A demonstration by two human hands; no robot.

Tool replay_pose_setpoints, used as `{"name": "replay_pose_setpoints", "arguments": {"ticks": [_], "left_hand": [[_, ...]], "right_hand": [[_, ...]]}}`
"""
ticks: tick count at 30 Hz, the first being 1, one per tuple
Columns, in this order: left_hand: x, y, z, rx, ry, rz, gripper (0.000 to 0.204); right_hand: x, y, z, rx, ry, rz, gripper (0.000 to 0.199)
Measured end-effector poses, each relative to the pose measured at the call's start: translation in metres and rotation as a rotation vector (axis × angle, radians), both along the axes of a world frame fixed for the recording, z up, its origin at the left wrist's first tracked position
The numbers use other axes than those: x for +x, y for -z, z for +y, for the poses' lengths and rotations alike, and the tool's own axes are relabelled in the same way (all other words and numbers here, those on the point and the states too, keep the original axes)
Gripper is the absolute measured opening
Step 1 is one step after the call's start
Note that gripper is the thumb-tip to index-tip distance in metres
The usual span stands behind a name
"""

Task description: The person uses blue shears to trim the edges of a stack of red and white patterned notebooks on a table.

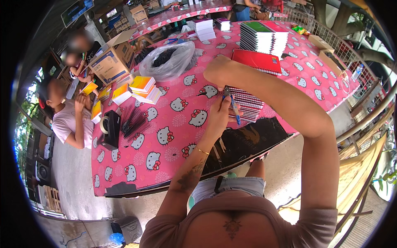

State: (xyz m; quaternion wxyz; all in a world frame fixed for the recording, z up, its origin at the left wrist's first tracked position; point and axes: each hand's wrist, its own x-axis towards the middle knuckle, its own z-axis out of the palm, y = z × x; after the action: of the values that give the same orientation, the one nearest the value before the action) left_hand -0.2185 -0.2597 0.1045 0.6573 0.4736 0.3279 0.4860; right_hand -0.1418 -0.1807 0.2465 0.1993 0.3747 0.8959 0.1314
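My left hand (220, 113), with a thin bracelet at the wrist, is closed around blue-handled pliers (235, 108). Their dark jaws point up toward my right hand (216, 71), which is bent over just beyond them. The right fingers are mostly hidden behind that wrist, so I cannot see what they hold. Right beside both hands stands a stack of spiral-bound notebooks (250, 108), edges and bindings showing. Behind my right forearm lies a red-covered notebook (258, 61) on the pile.
Taller piles of spiral notebooks (256, 37) stand farther back on the pink patterned table (178, 136). To the left are a plastic bag with black coils (165, 58), yellow-covered pads (142, 84), loose black spirals (134, 124), a tape dispenser (110, 130), a cardboard box (109, 64) and a seated person (70, 115).
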Motion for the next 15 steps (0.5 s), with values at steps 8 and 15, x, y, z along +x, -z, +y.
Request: {"name": "replay_pose_setpoints", "arguments": {"ticks": [8,15], "left_hand": [[-0.004,-0.001,-0.01,0.057,0.083,0.082,0.035],[-0.003,0.01,-0.004,-0.027,0.011,0.01,0.039]], "right_hand": [[-0.004,0.009,0.003,0.063,0.065,0.011,0.017],[-0.009,0.011,-0.003,0.027,0.007,0.042,0.014]]}}
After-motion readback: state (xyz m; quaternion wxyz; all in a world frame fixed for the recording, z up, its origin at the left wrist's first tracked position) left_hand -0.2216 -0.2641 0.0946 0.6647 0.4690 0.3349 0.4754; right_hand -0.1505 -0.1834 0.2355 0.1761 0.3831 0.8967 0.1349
